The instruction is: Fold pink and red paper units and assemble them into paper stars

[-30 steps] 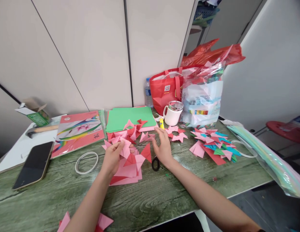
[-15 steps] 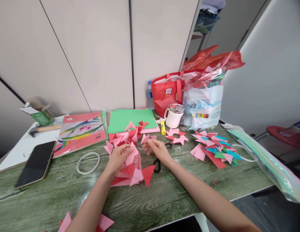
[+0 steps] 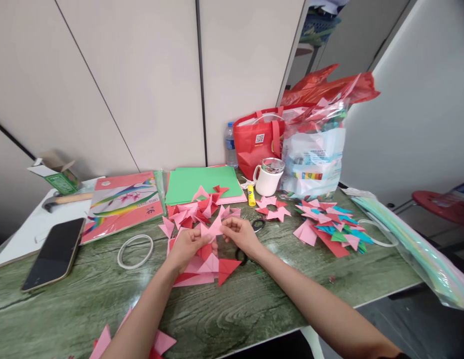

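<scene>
My left hand [image 3: 187, 248] is closed on a folded pink paper piece [image 3: 212, 228], thumb on top. My right hand [image 3: 240, 234] pinches the right edge of the same piece between thumb and fingertips. Linked pink and red pieces, among them a red triangle [image 3: 228, 270], stick out below my left hand. Flat pink paper [image 3: 194, 280] lies beneath them. Just beyond my hands is a pile of folded red and pink pieces [image 3: 192, 212]. Black-handled scissors [image 3: 259, 225] lie partly hidden under my right hand.
A paper ring [image 3: 273, 209], glue stick [image 3: 251, 195] and white mug [image 3: 269, 179] stand behind on the right. Multicoloured folded pieces [image 3: 329, 224] lie farther right. Leftward are a white hoop [image 3: 135, 252], phone [image 3: 54, 255], paper pack [image 3: 123, 204] and hammer [image 3: 69, 198]. Green sheets [image 3: 202, 184] lie behind.
My right hand has closed in from slightly apart and now pinches the pink piece. That piece has turned from upright to spread between both hands. The red triangle has tilted.
</scene>
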`<control>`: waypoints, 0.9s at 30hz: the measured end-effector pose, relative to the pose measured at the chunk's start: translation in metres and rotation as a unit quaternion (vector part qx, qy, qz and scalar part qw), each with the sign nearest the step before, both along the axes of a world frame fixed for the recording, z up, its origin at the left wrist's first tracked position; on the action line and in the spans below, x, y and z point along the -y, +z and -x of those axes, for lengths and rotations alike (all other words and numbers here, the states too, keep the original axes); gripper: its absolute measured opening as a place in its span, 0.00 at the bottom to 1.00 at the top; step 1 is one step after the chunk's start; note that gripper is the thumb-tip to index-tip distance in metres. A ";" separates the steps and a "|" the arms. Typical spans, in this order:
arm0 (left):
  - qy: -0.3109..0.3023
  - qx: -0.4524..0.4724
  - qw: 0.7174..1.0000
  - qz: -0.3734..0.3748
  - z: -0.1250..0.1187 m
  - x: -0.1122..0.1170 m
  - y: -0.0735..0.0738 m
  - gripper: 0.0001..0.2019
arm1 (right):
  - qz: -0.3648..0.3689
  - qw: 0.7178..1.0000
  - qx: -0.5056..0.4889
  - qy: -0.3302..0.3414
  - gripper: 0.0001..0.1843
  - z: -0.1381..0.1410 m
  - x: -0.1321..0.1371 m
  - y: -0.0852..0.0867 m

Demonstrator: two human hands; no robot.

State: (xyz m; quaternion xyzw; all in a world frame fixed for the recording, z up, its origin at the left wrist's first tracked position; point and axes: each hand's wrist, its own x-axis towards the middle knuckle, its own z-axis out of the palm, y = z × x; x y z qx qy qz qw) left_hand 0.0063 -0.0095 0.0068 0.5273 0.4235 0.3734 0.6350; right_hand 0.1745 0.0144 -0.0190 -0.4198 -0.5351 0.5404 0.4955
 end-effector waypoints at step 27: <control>0.068 0.026 0.997 0.015 0.004 -0.001 0.010 0.16 | -0.298 0.777 0.555 -0.005 0.16 0.002 -0.051 0.022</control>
